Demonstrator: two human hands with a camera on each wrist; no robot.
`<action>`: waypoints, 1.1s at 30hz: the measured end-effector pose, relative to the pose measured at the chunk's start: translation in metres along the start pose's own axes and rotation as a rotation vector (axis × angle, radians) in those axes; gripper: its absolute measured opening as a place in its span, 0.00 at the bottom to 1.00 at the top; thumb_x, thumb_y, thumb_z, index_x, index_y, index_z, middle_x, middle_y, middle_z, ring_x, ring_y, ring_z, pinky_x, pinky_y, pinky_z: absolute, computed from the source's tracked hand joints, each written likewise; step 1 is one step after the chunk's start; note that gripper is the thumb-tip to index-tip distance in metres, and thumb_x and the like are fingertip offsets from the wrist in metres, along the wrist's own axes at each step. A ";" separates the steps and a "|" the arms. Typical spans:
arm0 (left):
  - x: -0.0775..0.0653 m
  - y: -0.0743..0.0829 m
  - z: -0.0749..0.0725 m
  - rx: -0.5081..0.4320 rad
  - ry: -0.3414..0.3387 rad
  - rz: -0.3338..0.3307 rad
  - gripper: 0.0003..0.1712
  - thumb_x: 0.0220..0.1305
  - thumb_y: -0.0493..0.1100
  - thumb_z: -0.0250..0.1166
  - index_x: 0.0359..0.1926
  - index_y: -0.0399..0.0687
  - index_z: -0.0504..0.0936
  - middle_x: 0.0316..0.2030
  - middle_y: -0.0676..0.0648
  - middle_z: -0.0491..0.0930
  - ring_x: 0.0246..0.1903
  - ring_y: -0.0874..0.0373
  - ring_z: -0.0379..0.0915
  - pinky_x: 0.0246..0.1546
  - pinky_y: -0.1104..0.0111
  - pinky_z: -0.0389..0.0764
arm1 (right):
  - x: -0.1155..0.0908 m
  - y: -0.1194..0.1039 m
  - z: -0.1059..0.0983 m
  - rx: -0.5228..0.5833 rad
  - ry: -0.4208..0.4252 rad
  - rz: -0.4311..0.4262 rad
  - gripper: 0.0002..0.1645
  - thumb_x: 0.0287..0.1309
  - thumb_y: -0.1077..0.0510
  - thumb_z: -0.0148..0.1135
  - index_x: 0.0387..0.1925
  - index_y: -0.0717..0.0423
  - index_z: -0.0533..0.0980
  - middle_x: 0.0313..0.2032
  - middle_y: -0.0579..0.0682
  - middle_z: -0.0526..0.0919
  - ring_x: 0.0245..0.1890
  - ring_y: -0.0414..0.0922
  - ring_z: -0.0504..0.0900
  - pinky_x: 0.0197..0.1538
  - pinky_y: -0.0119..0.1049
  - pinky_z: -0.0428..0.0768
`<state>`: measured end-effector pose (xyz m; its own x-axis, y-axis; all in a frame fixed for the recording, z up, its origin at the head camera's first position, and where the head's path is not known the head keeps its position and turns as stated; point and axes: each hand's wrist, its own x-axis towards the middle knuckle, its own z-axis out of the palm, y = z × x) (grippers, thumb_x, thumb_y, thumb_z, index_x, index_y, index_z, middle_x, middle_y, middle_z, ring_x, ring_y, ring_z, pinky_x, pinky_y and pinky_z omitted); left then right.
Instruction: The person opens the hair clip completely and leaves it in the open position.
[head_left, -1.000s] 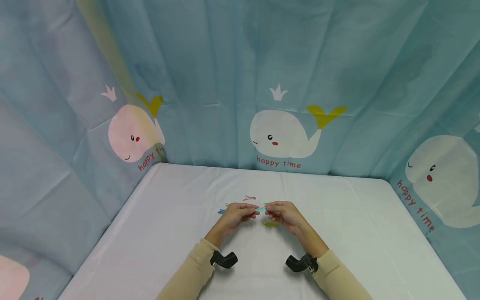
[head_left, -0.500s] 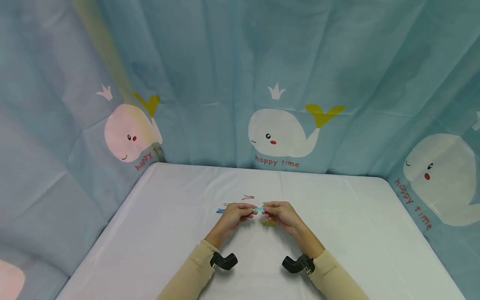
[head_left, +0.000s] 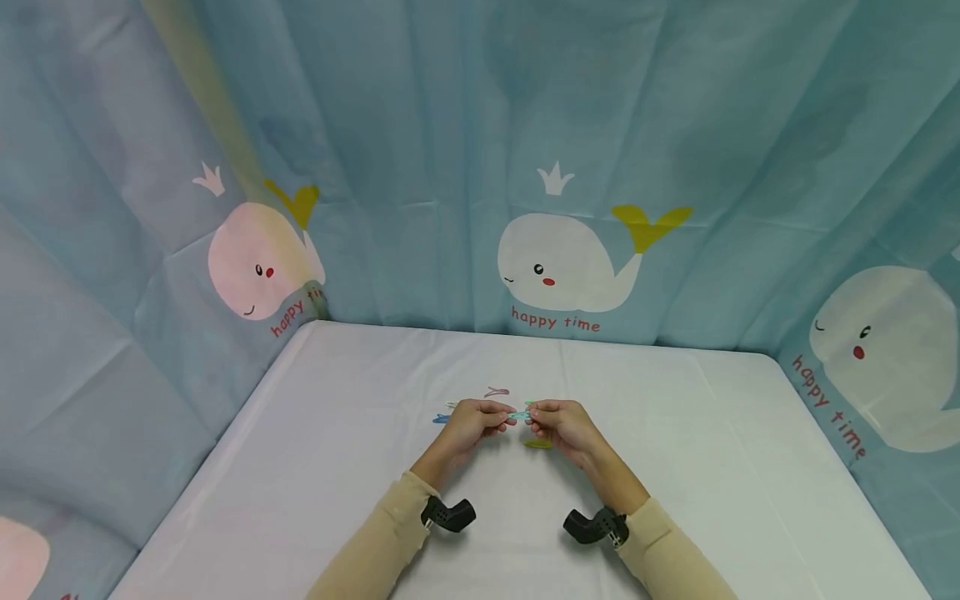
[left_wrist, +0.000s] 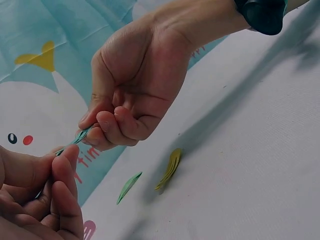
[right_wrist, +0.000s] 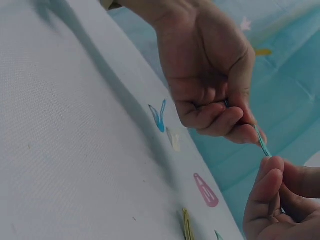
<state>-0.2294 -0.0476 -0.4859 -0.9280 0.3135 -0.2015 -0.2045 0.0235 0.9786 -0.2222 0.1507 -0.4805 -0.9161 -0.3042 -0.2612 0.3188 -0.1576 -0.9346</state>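
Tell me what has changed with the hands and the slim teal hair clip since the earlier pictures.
Very little: the bare right hand, with its curved black wrist device, has edged slightly toward the bare left hand. Nothing was taken hold of or let go: both hands still pinch the slim teal hair clip between them. The olive-yellow clip and V-shaped blue clip stay on the white tablecloth.

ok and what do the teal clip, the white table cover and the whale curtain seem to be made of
Teal clip: probably coated metal, judging by its thin, evenly coloured strips, though plastic is possible.
White table cover: likely woven fabric, matte, with fine grain and faint creases.
Whale curtain: thin fabric or plastic sheeting, I can't tell which; smooth, faintly shiny, with soft folds.
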 end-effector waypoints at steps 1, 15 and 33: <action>0.001 0.001 0.000 0.011 0.000 0.007 0.14 0.66 0.33 0.59 0.48 0.28 0.82 0.31 0.50 0.86 0.27 0.66 0.76 0.36 0.70 0.76 | 0.000 0.000 0.000 0.001 0.007 -0.002 0.20 0.66 0.67 0.53 0.54 0.80 0.70 0.25 0.44 0.81 0.25 0.34 0.78 0.31 0.25 0.77; 0.003 0.005 0.001 0.004 0.034 -0.011 0.13 0.65 0.33 0.59 0.47 0.30 0.83 0.32 0.48 0.87 0.27 0.65 0.75 0.36 0.70 0.75 | 0.004 0.001 0.006 0.003 0.112 -0.023 0.16 0.65 0.67 0.55 0.49 0.78 0.73 0.25 0.45 0.81 0.25 0.36 0.77 0.30 0.25 0.76; 0.002 0.007 0.000 0.006 0.028 -0.038 0.14 0.68 0.36 0.58 0.50 0.34 0.83 0.33 0.51 0.86 0.29 0.65 0.76 0.39 0.68 0.77 | 0.006 -0.010 0.001 -0.059 0.079 -0.039 0.08 0.63 0.65 0.59 0.39 0.69 0.79 0.23 0.44 0.81 0.23 0.36 0.76 0.30 0.26 0.77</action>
<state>-0.2320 -0.0466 -0.4798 -0.9278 0.2857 -0.2398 -0.2383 0.0405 0.9703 -0.2310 0.1500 -0.4722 -0.9448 -0.2231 -0.2401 0.2695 -0.1121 -0.9565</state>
